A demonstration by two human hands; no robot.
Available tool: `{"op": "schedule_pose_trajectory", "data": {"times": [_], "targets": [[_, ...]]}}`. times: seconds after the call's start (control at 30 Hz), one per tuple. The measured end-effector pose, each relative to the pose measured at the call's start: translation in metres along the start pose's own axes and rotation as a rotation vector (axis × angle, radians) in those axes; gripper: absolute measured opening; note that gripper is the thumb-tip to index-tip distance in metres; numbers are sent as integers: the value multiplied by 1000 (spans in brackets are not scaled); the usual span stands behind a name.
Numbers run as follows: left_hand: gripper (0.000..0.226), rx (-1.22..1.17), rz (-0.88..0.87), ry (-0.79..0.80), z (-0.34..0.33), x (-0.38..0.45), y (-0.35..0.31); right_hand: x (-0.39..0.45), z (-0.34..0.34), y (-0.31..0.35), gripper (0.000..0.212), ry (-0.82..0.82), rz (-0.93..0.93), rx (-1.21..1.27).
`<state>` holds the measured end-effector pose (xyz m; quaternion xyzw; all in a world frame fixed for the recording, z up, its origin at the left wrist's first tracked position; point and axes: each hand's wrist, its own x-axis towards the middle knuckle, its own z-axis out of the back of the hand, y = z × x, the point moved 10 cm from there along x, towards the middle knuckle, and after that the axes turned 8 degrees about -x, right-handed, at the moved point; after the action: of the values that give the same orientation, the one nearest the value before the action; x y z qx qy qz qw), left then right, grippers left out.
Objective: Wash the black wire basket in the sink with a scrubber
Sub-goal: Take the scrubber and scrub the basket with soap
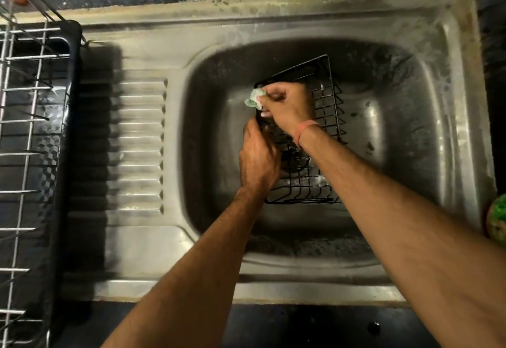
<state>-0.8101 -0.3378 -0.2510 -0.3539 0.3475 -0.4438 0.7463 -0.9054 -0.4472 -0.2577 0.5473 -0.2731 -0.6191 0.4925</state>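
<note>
Head view is showing us mid-scrub: we are holding the basket [323, 139] tilted in the sink [427, 117], over the drain, and working along its upper left rim. Our right hand [287, 104] is reaching in from the right, fingers curled round the pale green scrubber [253, 98] and pressing it against the rim wire. Our left hand [258, 156] is coming up from below, gripping the left edge of the basket to steady it. We are judging the wash as partway done; next we are probably needing to drag the scrubber along the remaining wires, turning the basket while the left hand is keeping hold.
</note>
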Motion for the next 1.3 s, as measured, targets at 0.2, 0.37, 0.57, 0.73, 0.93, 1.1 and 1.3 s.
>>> {"op": "schedule_pose_trajectory", "data": {"times": [0.2,0.37,0.57,0.73,0.93,1.1,1.3], "targets": [[31,-16,20,25,-7,-1,-4,2,35,-17,11,-258,4,-528],[34,-39,35,18,-5,1,3,0,16,-1,16,-103,129,-286],[32,-59,24,-7,-5,-3,-2,-9,28,-11,10,-131,96,-635],[38,-67,31,-33,0,-3,-1,-29,25,-10,12,-93,137,-429],[48,-120,94,-44,-5,0,5,-42,31,-23,13,-74,157,-540],[48,-183,108,-37,-12,3,6,-49,28,-15,12,-85,155,-568],[52,-393,226,-24,-14,4,29,-64,20,-32,24,81,153,-587]]}}
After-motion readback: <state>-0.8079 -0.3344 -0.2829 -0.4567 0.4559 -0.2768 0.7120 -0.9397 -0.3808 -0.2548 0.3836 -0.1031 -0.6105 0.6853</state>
